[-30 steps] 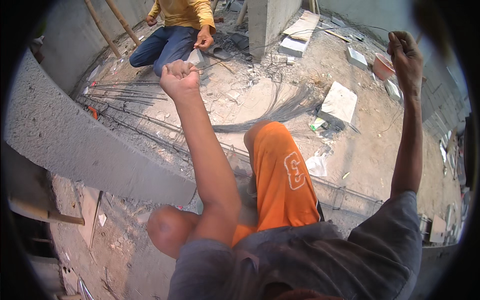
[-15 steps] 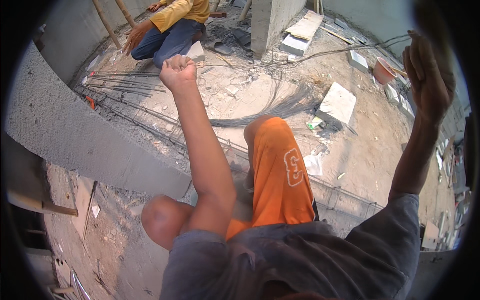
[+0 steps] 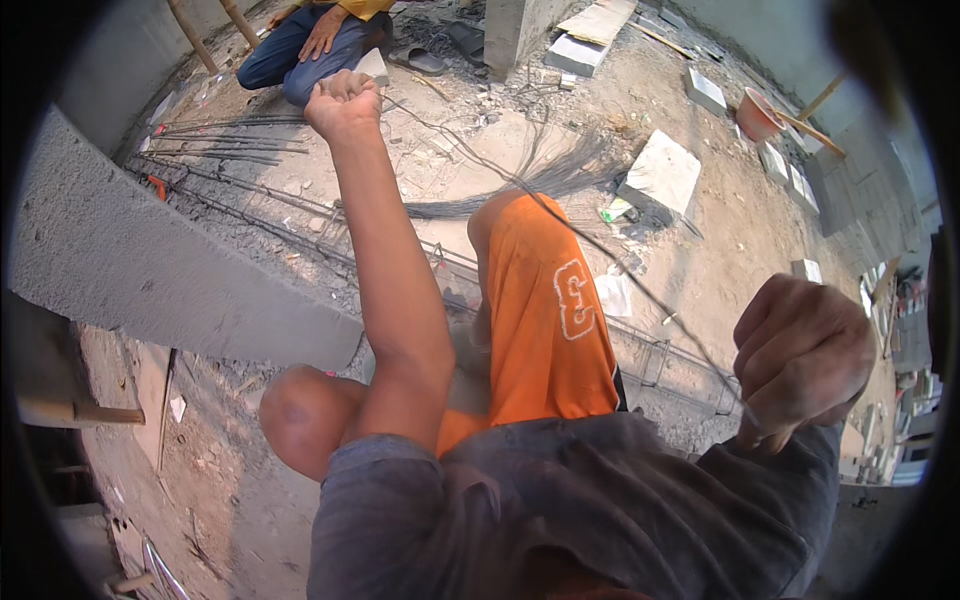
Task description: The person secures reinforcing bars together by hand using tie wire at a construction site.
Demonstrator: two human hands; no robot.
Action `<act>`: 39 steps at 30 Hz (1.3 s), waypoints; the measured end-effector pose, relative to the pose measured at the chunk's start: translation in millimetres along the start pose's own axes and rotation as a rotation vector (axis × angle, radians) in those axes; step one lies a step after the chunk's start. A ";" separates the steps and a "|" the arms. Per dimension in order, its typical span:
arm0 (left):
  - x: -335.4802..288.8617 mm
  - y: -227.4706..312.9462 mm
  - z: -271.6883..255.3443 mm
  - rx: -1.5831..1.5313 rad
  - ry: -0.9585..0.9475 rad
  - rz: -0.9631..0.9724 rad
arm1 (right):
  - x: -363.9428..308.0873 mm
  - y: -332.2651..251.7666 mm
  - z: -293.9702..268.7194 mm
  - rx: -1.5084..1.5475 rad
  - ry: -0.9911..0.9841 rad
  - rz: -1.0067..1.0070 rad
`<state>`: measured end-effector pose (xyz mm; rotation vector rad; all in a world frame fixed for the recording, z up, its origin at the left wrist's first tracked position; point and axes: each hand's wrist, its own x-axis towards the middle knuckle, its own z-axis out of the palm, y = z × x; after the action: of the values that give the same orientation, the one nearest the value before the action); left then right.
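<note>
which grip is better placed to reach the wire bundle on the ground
Probably the left grip: it is stretched out forward and looks nearer the wire bundle, while the right grip is closer in. Both hold the wire strand, so neither is free.

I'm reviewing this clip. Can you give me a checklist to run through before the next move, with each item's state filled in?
1. Left hand grip on the wire: ok, fingers curled shut.
2. Right hand grip: ok, fist closed where the wire meets it.
3. Wire straight between the hands: not ok, it curves.
4. Wire off the orange shorts: cannot tell; it crosses in front of them.
5. Co-worker's hand away from the wire: ok, resting on blue trousers.
</note>
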<state>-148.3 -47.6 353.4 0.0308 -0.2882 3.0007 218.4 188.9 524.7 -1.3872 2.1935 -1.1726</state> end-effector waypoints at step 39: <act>13.7 15.3 13.2 -0.072 -0.124 0.013 | -51.6 22.6 -12.6 -0.170 0.357 0.073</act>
<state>-163.7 -63.3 363.9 0.2092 -0.4102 3.0037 222.2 243.6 506.6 -1.2217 2.6191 -1.3182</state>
